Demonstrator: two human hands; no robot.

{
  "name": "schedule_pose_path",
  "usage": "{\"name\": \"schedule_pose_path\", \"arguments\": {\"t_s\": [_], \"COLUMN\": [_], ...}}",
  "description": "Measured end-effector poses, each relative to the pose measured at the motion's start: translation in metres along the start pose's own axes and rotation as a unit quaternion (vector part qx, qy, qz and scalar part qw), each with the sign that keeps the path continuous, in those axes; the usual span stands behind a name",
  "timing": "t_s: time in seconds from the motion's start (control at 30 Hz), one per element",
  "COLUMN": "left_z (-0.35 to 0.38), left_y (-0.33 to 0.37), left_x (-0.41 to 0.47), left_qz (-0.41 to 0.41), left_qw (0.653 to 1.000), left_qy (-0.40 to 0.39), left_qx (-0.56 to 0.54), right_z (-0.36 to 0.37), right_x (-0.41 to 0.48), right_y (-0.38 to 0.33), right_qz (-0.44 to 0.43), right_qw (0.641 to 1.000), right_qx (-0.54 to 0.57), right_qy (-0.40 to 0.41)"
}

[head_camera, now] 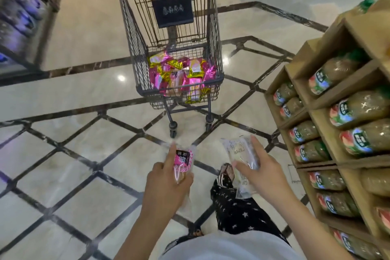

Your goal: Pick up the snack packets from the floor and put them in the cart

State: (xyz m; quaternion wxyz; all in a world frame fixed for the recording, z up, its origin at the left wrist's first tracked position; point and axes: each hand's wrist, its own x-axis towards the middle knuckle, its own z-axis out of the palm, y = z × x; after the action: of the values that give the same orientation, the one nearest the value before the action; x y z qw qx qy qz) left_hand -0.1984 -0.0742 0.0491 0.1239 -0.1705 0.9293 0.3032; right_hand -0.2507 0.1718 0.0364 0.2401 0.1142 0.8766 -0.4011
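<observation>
Left hand: your left hand point(166, 181) grips a pink-labelled snack packet point(183, 163). Thumb and curled fingers wrap its middle, while your index finger lies straight along its left edge, pointing toward the cart.
Pink packet against the grip: the printed pink end sticks out above your fingers, and the clear end shows below your palm.
Right hand: your right hand point(267, 172) grips a clear snack packet point(238, 152) with a pale label. Your thumb crosses its front and your fingers curl round its right side.
Clear packet against the grip: it slants, with its upper end past your fingertips and its lower end hanging below your thumb.
Both packets: you hold them in the air above the floor point(63, 154), short of the cart, near each other but apart.
Cart: the wire shopping cart point(179, 91) stands ahead of you, its near wheels just beyond your hands.
Cart contents: a heap of pink and gold packets point(181, 74) lies on the cart's bottom, against its near end.
Cart sign: a dark panel point(172, 9) hangs on a wire wall further along the cart.
Floor: pale glossy tile crossed by dark bands in diamonds.
Right of you: a cardboard display point(312, 120) holds drink bottles point(358, 107) lying on their sides.
Below your hands: a sandalled foot point(226, 173) and a star-print trouser leg point(236, 211).
</observation>
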Motion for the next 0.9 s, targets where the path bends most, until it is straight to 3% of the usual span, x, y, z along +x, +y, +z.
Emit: {"name": "schedule_pose_path", "arguments": {"t_s": [0.33,0.53,0.73,0.9], "left_z": [-0.012,-0.036,-0.075,-0.1], "left_y": [0.095,0.103,0.096,0.085], "left_x": [0.121,0.181,0.279,0.352], "left_qz": [-0.015,-0.042,-0.016,-0.007], "left_qw": [0.998,0.994,0.996,0.998], "left_qy": [0.036,0.028,0.077,0.051], "left_qx": [-0.046,-0.098,-0.051,-0.022], "right_z": [-0.089,-0.082,-0.067,-0.05], "right_x": [0.128,0.178,0.24,0.294], "right_y": [-0.069,-0.116,-0.182,-0.23], "right_qz": [-0.055,-0.085,-0.103,-0.076], "right_qw": [0.998,0.996,0.994,0.997], "right_qx": [-0.037,-0.015,-0.012,-0.025], "right_qy": [-0.013,-0.037,-0.021,-0.01]}}
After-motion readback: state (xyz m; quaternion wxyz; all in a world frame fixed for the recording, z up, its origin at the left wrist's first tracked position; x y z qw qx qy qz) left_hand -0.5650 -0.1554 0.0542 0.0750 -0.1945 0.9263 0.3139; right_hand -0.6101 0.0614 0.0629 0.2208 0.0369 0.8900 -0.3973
